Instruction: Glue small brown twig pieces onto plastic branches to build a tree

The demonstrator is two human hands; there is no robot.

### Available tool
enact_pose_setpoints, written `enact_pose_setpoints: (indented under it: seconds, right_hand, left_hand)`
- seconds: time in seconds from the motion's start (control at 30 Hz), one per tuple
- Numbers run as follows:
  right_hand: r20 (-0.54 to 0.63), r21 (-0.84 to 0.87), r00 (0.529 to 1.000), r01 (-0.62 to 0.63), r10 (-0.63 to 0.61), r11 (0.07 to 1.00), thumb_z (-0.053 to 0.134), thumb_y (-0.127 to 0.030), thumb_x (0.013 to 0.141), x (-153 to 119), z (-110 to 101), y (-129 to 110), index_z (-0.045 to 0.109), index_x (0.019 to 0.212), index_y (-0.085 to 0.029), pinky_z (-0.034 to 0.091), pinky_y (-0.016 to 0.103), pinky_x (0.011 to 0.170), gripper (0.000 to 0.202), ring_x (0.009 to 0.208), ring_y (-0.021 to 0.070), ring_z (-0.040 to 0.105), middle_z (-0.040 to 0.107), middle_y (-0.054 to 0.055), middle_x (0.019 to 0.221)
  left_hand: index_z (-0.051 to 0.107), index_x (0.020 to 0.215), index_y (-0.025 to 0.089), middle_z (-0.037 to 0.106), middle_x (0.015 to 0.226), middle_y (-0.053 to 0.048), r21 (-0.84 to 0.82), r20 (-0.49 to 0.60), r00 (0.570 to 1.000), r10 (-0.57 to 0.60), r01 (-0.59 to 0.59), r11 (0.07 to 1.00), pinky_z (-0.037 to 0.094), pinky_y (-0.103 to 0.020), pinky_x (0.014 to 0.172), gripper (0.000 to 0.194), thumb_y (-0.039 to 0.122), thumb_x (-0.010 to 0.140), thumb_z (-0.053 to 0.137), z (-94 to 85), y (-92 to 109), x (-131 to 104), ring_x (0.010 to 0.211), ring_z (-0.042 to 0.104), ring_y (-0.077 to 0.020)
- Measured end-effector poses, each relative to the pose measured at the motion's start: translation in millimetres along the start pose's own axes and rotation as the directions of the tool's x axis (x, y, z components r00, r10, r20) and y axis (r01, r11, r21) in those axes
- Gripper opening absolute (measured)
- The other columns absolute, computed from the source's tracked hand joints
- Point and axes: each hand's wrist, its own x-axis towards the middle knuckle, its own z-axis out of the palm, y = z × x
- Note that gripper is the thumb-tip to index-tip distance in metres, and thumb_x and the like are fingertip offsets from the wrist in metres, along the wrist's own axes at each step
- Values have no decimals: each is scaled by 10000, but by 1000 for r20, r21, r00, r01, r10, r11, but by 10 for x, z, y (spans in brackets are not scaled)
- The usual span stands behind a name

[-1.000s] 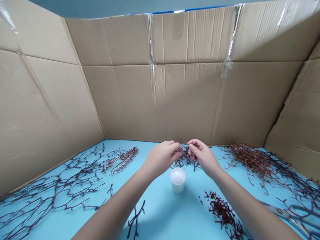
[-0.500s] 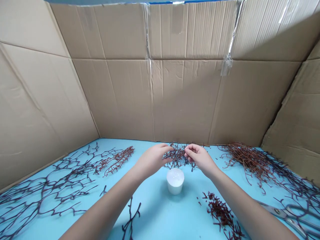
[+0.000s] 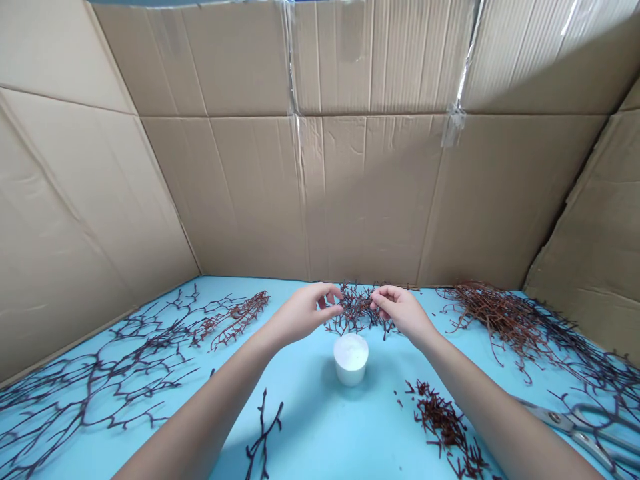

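Observation:
A small white cup-shaped block stands on the blue tabletop, just in front of my two hands. Behind it lies a pile of dark, branching twigs. My left hand hovers at the left of that pile, its thumb and fingers apart with nothing between them. On the right, the thumb and forefinger of my right hand are pinched together beside the twigs. Whatever sits in that pinch is too small to make out.
Long dark branches and reddish sprigs spread at the left. Reddish twigs are heaped at the right. Short clippings and scissors lie near my right forearm. A forked twig lies in front. Cardboard walls enclose the table.
My left hand has shifted slightly to the left, its fingers curling a little more. The right hand stays pinched at nearly the same spot.

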Motion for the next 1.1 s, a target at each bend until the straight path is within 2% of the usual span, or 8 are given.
enact_pose_setpoints:
  seconds: [0.13, 0.37, 0.57, 0.67, 0.8, 0.9, 1.0, 1.1]
  right_hand:
    - [-17, -28, 1000, 7, -7, 1000, 547, -351, 715, 0, -3, 13, 556, 670, -176, 347, 221, 433, 181, 441, 90, 433, 591, -4, 608]
    - [-29, -71, 999, 39, -41, 997, 533, -330, 728, -18, 31, 20, 555, 672, -188, 359, 231, 464, 154, 470, 104, 451, 581, -15, 594]
    - [-24, -106, 998, 59, -62, 993, 521, -310, 737, -48, 54, 15, 556, 662, -187, 350, 227, 462, 148, 471, 103, 447, 570, -20, 585]
    - [-18, -112, 997, 68, -71, 991, 515, -316, 741, -51, 61, 21, 551, 658, -184, 346, 224, 455, 160, 466, 101, 447, 568, -20, 584]
    - [-32, -126, 995, 87, -92, 988, 525, -338, 739, -50, 64, 40, 556, 652, -180, 339, 224, 449, 184, 459, 104, 444, 560, -20, 564]
    - [-87, -134, 988, 117, -129, 984, 540, -357, 737, -64, 63, 37, 561, 650, -176, 336, 227, 460, 202, 484, 115, 449, 545, -15, 554]
    - [-192, -122, 964, 163, -184, 979, 520, -388, 761, -109, 58, -22, 547, 687, -180, 333, 229, 466, 222, 507, 122, 443, 518, -9, 572]
    - [-288, -96, 928, 220, -238, 971, 475, -423, 792, -185, 64, -130, 523, 744, -189, 321, 227, 446, 243, 499, 118, 418, 487, -9, 596]
  left_hand:
    - [606, 804, 216, 607, 852, -11, -8, 5, 1000, 2, -2, 1000, 407, -258, 684, 244, 358, 825, 408, -26, 19, -1, 797, 545, -158]
    - [617, 741, 195, 533, 896, -31, -5, 76, 997, -27, 28, 1000, 410, -262, 680, 379, 488, 811, 386, -36, -5, -22, 777, 535, -158]
    - [636, 717, 213, 532, 903, -5, -7, 169, 986, -14, 16, 1000, 408, -247, 681, 264, 446, 747, 516, -45, -21, -51, 762, 548, -147]
    - [645, 724, 216, 531, 917, -8, -6, 178, 984, -13, 14, 1000, 409, -252, 692, 234, 415, 746, 524, -33, -37, -52, 766, 552, -150]
    - [637, 725, 209, 535, 908, -17, -7, 145, 989, -16, 17, 1000, 415, -264, 702, 237, 385, 772, 486, -11, -62, -40, 763, 553, -154]
    - [625, 715, 205, 543, 887, -18, -16, 104, 995, -8, 10, 1000, 422, -273, 710, 235, 373, 782, 475, -12, -37, -30, 772, 551, -158]
    - [603, 795, 210, 529, 938, -30, -30, 5, 1000, 1, -1, 1000, 413, -298, 776, 235, 358, 818, 423, -44, 61, -40, 871, 528, -170]
    - [583, 877, 219, 501, 980, -40, -53, -153, 986, 69, -78, 996, 396, -325, 837, 202, 347, 824, 436, -89, 210, -80, 936, 498, -175]
